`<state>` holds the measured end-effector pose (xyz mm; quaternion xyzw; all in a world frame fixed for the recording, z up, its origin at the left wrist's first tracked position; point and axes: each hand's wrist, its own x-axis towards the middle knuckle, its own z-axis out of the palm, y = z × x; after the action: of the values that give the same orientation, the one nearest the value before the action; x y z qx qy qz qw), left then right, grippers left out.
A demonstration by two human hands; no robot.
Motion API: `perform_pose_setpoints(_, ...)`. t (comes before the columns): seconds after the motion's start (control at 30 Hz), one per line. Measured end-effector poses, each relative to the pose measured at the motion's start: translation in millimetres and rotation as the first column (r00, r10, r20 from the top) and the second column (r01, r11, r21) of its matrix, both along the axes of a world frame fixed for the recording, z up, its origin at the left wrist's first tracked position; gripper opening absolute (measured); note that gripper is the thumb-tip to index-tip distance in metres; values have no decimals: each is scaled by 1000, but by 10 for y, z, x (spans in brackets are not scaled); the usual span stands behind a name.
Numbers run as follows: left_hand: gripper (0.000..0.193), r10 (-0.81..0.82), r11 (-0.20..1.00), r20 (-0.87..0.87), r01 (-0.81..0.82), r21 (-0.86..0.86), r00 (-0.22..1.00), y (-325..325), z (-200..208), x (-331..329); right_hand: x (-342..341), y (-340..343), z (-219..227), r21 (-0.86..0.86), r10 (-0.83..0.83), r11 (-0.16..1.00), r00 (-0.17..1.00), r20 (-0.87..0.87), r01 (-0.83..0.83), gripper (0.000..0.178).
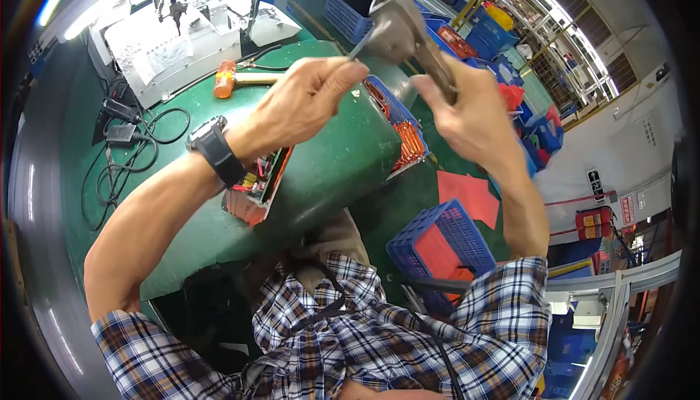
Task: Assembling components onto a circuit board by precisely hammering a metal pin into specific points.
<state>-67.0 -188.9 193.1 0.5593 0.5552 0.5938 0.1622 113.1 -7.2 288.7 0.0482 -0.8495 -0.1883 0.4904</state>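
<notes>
Up above the green table (pixel 219 232) I've got both hands raised and close together around a grey metal part (pixel 399 32): my right hand (pixel 477 119) is clamped round its lower end, and my left hand (pixel 306 101), the one with the black watch (pixel 216 150), is pinched shut on a thin rod (pixel 362 45) that touches the part's side. Down on the table there's an orange-headed mallet (pixel 227 79) near the grey machine (pixel 171 43), plus an open red tray of bits (pixel 255 185) just under my left wrist. Off to the right, on the floor, sits a blue crate (pixel 441 250).
</notes>
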Motion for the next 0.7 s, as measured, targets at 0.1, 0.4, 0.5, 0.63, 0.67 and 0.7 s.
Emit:
perform_pose_setpoints(0.1, 50, 32, 999, -49, -31, 18, 998, -13, -24, -32, -10, -112, 143, -591, 216, 806, 933, 289, -3, 19)
perform_pose_setpoints(0.4, 49, 164, 981, -155, -177, -77, 974, -212, 185, -109, -105, -228, 95, -575, 146, 801, 876, 459, 168, 29)
perform_pose_setpoints(0.5, 51, 154, 983, -121, -164, -76, 981, -281, 130, -90, -183, -227, 125, -748, 294, 663, 932, 213, -38, 21)
perform_pose_setpoints(0.63, 51, 150, 988, -212, -153, 2, 966, -225, 154, -79, -14, -371, 381, -798, 179, 563, 975, -135, -214, 26)
perform_pose_setpoints(0.67, 51, 141, 990, -209, -142, 14, 968, -178, 181, -47, 127, -448, 463, -849, 92, 434, 953, -290, -300, 25)
perform_pose_setpoints(0.7, 51, 126, 992, -211, -121, 40, 969, -128, 212, -15, 187, -280, 490, -787, 239, 340, 857, -456, -514, 25)
